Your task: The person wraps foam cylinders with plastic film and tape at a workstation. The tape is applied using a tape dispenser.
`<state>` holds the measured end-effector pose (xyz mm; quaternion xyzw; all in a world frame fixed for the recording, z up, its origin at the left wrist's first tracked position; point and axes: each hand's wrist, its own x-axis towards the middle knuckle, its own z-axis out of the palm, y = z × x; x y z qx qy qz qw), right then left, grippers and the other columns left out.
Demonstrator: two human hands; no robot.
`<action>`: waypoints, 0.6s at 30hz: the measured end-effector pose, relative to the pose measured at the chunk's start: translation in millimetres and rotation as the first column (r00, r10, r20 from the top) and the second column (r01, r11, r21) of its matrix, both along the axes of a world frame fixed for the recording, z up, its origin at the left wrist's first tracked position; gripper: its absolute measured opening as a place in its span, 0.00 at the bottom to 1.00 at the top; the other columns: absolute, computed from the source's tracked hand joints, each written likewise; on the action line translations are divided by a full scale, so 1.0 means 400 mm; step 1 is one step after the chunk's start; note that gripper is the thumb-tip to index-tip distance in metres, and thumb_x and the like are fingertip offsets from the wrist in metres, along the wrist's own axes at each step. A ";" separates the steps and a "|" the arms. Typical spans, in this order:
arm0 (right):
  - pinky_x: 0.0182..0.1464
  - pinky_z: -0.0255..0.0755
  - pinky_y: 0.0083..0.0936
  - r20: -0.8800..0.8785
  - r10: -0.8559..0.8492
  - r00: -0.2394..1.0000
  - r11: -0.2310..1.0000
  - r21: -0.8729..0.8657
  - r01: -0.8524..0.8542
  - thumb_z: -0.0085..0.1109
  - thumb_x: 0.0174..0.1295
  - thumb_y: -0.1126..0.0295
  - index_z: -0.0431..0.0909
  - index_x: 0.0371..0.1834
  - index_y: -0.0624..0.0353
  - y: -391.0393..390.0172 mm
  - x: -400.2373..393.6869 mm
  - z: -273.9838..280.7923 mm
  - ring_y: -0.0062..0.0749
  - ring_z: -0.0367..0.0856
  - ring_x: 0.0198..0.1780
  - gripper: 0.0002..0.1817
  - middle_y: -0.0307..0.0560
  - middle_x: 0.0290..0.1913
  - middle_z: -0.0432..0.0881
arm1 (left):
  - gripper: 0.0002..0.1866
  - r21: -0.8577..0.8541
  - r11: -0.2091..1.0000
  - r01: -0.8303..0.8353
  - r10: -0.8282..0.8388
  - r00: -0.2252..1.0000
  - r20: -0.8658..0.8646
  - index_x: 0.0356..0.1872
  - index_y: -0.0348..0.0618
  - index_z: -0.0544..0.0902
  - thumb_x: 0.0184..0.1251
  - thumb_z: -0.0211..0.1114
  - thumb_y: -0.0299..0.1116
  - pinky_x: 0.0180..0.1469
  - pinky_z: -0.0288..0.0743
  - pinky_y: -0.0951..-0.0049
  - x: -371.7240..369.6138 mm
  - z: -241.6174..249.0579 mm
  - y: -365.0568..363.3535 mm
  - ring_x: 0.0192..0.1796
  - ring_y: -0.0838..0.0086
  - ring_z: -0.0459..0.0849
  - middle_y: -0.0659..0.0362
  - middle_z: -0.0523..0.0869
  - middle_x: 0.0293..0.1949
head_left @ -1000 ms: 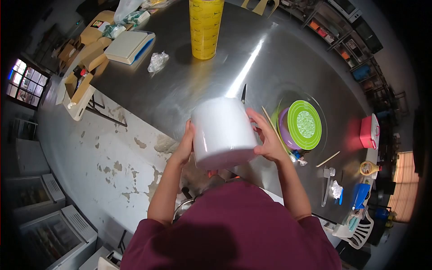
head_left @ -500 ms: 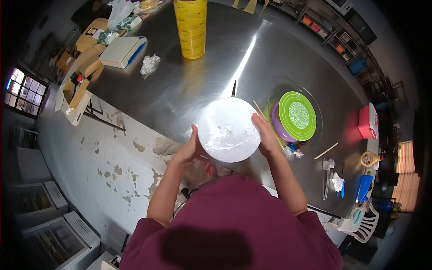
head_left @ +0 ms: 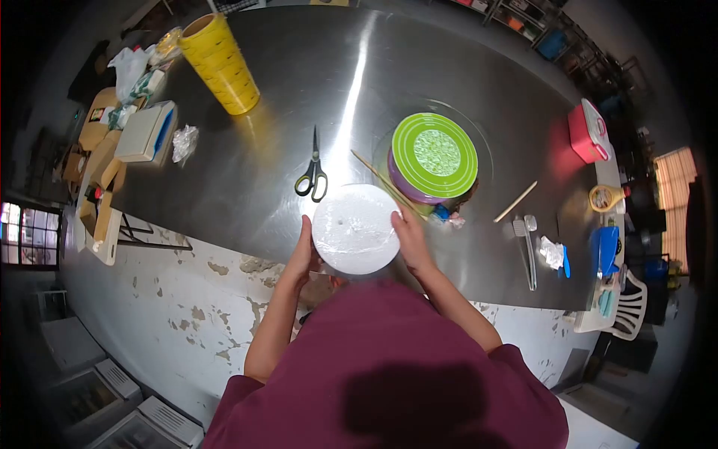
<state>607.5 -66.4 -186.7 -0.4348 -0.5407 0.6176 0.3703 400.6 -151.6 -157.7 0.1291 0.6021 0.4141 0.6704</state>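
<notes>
Between my two hands is a white round disc, its face covered in shiny, wrinkled clear film with a small dark mark near the middle. My left hand grips its left edge, and my right hand presses on the right edge, thumb on the rim. The fingers beneath are mostly hidden. Black-handled scissors lie on the metal table just beyond the disc. To the right, a green ringed round plate sits on a purple base, with a thin wooden stick beside it.
A tall yellow printed roll stands at the back left. Nearby are crumpled clear film and a white box-like device. Toward the right lie a wooden stick, tongs, a pink container and a squeeze bottle.
The camera view has turned, shifting the table items. The disc is nearer my body, uncovering the scissors, and a small dark mark now shows on its face. Both hands still hold it.
</notes>
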 end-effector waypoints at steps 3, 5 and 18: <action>0.64 0.60 0.26 0.138 -0.029 0.990 0.990 0.138 0.010 0.51 0.69 0.62 0.64 0.65 0.67 0.001 0.014 -0.035 0.37 0.70 0.62 0.26 0.58 0.60 0.73 | 0.39 0.056 0.989 -0.135 0.135 0.991 -0.012 0.69 0.38 0.61 0.71 0.41 0.63 0.66 0.60 0.65 0.061 0.079 0.008 0.66 0.62 0.67 0.51 0.67 0.67; 0.65 0.60 0.31 0.128 -0.058 0.990 0.993 0.109 0.044 0.52 0.67 0.61 0.62 0.66 0.66 -0.013 0.013 0.013 0.47 0.67 0.65 0.28 0.62 0.62 0.69 | 0.35 0.272 0.955 -0.114 0.216 0.899 -0.381 0.69 0.36 0.60 0.71 0.46 0.53 0.68 0.54 0.58 0.018 -0.052 -0.005 0.70 0.58 0.62 0.49 0.63 0.69; 0.45 0.73 0.26 0.057 -0.012 0.998 0.985 0.173 0.002 0.47 0.67 0.68 0.77 0.48 0.66 -0.003 0.161 0.011 0.35 0.81 0.41 0.14 0.54 0.40 0.82 | 0.37 -0.230 0.772 0.593 -0.120 -0.220 -0.968 0.70 0.38 0.59 0.64 0.54 0.49 0.68 0.39 0.34 0.208 0.079 0.060 0.74 0.44 0.47 0.43 0.52 0.73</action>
